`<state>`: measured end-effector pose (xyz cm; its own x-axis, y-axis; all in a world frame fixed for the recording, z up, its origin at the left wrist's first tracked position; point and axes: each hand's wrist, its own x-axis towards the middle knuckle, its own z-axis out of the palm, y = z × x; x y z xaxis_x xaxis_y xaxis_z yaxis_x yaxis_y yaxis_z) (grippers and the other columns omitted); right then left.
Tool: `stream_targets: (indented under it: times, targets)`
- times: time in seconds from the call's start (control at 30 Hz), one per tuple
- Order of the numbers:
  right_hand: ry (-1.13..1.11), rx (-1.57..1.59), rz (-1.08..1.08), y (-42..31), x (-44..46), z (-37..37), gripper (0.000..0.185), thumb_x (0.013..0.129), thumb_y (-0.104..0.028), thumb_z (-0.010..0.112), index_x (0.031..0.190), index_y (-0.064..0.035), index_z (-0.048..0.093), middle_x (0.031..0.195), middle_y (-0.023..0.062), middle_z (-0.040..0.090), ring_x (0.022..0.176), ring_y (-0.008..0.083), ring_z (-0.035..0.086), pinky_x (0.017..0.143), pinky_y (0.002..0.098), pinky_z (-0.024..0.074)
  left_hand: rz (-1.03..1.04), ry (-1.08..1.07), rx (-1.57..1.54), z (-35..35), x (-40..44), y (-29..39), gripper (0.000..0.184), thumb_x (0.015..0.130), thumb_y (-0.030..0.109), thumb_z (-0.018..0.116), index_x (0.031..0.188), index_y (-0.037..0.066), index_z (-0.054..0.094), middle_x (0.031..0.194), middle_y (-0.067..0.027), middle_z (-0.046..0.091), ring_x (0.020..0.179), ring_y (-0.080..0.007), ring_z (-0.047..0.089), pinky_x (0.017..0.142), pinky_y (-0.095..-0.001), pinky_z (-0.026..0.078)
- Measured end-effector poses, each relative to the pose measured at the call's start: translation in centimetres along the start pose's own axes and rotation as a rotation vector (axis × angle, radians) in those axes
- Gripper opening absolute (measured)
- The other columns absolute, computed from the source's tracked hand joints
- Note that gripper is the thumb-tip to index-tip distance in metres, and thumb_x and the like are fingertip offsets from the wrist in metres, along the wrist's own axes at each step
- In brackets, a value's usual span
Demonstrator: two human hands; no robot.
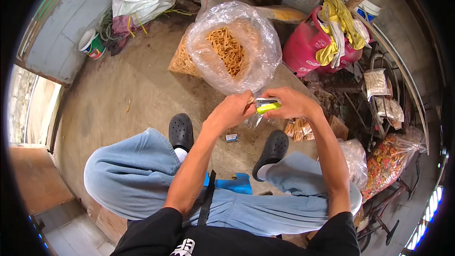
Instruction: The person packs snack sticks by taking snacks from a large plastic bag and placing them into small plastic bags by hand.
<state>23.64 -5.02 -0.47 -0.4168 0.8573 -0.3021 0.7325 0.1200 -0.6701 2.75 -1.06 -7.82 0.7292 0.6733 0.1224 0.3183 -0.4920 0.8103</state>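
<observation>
At far left, a white-and-green bucket [92,43] stands on the floor [128,83], its contents hard to make out; a white sack [137,2] slumps nearby. In the middle, a large open clear plastic bag [263,50] holds brown stick-shaped pieces [226,50]. Near its lower edge, the left hand's [231,110] fingers are together; what they pinch I cannot tell. Touching them is a green-and-dark stapler [268,106], clamped in the right hand's [291,103] fingers. Rightward, packets [299,129] contain similar sticks, cloths top a pink drum [303,42], and a clear sack [386,166] bulges with multicoloured pieces.
</observation>
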Motion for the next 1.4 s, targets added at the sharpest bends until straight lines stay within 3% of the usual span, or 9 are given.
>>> stream_targets:
  times: [0.33,0.4,0.63,1.03,1.13,1.2,1.23,1.3,1.4]
  targets:
    - [-0.001,-0.076,0.04,-0.2,-0.2,0.0,0.037,0.072,-0.028,0.074,0.095,-0.0005,0.062,0.083,0.0172,0.065,0.08,0.0319,0.062,0.07,0.0398,0.0467,0.055,0.035,-0.019,0.8,-0.2,0.0,0.022,0.085,0.015,0.058,0.091,-0.002,0.046,0.077,-0.0265,0.06,0.074,-0.0448,0.058,0.062,-0.0496,0.045]
    - [-0.009,-0.062,0.034,-0.2,-0.3,0.0,0.038,0.072,-0.028,0.074,0.096,-0.0004,0.063,0.082,0.0173,0.065,0.079,0.0323,0.062,0.069,0.0399,0.0467,0.047,0.01,-0.045,0.9,-0.3,0.1,0.024,0.086,0.015,0.061,0.1,0.001,0.047,0.076,-0.0211,0.059,0.072,-0.0404,0.059,0.061,-0.0446,0.044]
    - [-0.085,-0.019,0.11,-0.2,-0.5,-0.6,0.04,0.073,-0.029,0.073,0.099,-0.0011,0.063,0.085,0.0174,0.065,0.083,0.0322,0.062,0.072,0.0396,0.0465,0.071,-0.019,-0.072,1.0,-0.3,0.8,0.028,0.088,0.013,0.056,0.111,0.004,0.043,0.072,-0.0194,0.058,0.067,-0.0385,0.058,0.059,-0.0449,0.043]
    - [-0.059,0.005,-0.053,3.9,-0.1,1.1,0.039,0.078,-0.031,0.071,0.103,-0.0029,0.063,0.087,0.0138,0.065,0.084,0.0264,0.061,0.075,0.0356,0.0455,0.113,-0.121,-0.109,1.9,-0.5,0.0,0.033,0.09,0.009,0.051,0.122,0.003,0.044,0.09,-0.0232,0.06,0.081,-0.0387,0.059,0.07,-0.0432,0.046]
    - [-0.117,0.073,0.002,5.5,0.1,1.8,0.039,0.081,-0.038,0.068,0.105,-0.0069,0.063,0.085,0.0087,0.063,0.077,0.0201,0.058,0.069,0.0334,0.0443,0.02,-0.156,-0.14,1.7,-0.4,0.0,0.029,0.092,0.01,0.048,0.119,0.003,0.046,0.091,-0.0228,0.06,0.081,-0.0349,0.06,0.07,-0.0407,0.046]
    - [-0.099,0.595,0.158,6.7,0.0,2.1,0.043,0.084,-0.04,0.065,0.111,-0.0075,0.058,0.082,0.0026,0.059,0.071,0.0122,0.052,0.062,0.0273,0.0415,-0.012,-0.044,-0.228,1.9,-0.4,-1.0,0.026,0.094,0.013,0.047,0.118,0.003,0.048,0.086,-0.0156,0.062,0.076,-0.0232,0.06,0.067,-0.0344,0.046]
    - [-0.097,0.597,0.153,7.4,-0.1,2.5,0.043,0.084,-0.04,0.065,0.111,-0.0075,0.058,0.082,0.0026,0.059,0.071,0.0122,0.052,0.062,0.0273,0.0415,-0.012,-0.045,-0.223,1.7,-0.5,-1.2,0.026,0.094,0.013,0.047,0.118,0.003,0.048,0.086,-0.0156,0.062,0.076,-0.0232,0.06,0.067,-0.0344,0.046]
    - [0.043,0.956,0.277,9.0,-0.3,3.9,0.045,0.085,-0.041,0.064,0.116,-0.0086,0.054,0.08,-0.0006,0.055,0.067,0.0075,0.048,0.057,0.023,0.0376,-0.228,-0.067,-0.4,1.3,-0.5,-1.5,0.026,0.095,0.015,0.048,0.118,0.005,0.049,0.086,-0.0049,0.06,0.077,-0.0112,0.056,0.067,-0.0273,0.045]
    - [-0.001,0.641,0.496,12.9,0.9,9.8,0.049,0.082,-0.042,0.066,0.116,-0.0084,0.055,0.086,0.0024,0.06,0.071,0.0122,0.054,0.06,0.0263,0.0442,-0.272,-0.017,-0.623,1.6,-0.4,-2.2,0.023,0.095,0.016,0.049,0.117,0.006,0.051,0.088,0.0014,0.056,0.08,-0.0045,0.05,0.068,-0.0219,0.043]
